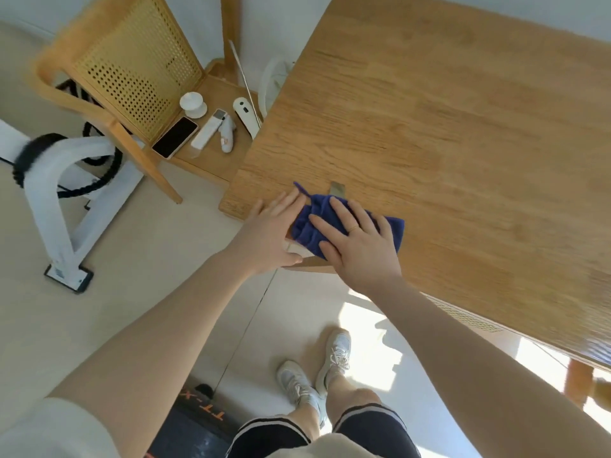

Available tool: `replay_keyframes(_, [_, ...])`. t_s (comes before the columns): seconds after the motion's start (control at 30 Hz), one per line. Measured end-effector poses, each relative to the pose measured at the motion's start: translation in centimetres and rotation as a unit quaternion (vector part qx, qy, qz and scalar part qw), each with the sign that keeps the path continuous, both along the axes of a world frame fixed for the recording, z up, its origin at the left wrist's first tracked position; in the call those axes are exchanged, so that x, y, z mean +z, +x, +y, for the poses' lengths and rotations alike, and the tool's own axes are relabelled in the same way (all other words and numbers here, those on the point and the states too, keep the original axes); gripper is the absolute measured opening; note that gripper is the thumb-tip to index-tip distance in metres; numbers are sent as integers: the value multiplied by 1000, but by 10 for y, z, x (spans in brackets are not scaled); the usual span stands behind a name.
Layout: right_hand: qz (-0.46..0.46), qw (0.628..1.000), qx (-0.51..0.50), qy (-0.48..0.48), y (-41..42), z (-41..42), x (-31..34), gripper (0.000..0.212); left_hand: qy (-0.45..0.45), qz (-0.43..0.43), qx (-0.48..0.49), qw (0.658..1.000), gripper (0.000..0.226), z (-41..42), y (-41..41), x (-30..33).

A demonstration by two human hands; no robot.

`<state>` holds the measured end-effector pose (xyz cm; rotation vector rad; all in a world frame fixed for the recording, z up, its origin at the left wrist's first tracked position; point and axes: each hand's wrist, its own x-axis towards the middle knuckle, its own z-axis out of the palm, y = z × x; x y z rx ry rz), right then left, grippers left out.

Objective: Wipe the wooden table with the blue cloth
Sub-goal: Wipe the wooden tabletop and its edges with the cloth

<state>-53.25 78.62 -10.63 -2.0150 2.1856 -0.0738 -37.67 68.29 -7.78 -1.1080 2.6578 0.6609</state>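
Observation:
The blue cloth lies bunched on the wooden table, close to its near left corner. My right hand rests flat on top of the cloth with fingers spread, pressing it to the wood. My left hand sits at the table's front edge just left of the cloth, fingers straight, their tips touching the cloth's left side. A thin blue loop sticks out from the cloth's far end. A small white bit shows at the edge under my left thumb.
A small grey piece lies on the table beyond the cloth. Left of the table stands a wooden cane-backed chair holding a phone, remotes and a white lid. A white exercise frame stands on the floor.

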Motion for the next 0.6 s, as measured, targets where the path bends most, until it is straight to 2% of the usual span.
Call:
replay_keyframes(0.13, [-13,997,-74,9,-23,-48,7,55,-20,78,131,988,89,-5,11,6])
replay_keyframes(0.23, [-9,997,-79,0,-20,-51,5,51,-2,4,203,979,105,-18,13,5])
replay_keyframes(0.33, [-8,1000,-12,-23,-5,-34,2,48,19,-39,215,976,116,-24,9,4])
replay_keyframes(0.5, [-27,993,113,-5,0,-30,-1,47,52,-25,210,976,117,-30,20,7])
replay_keyframes(0.6, [-37,997,73,4,-18,-61,5,51,56,-12,217,975,112,-32,24,5])
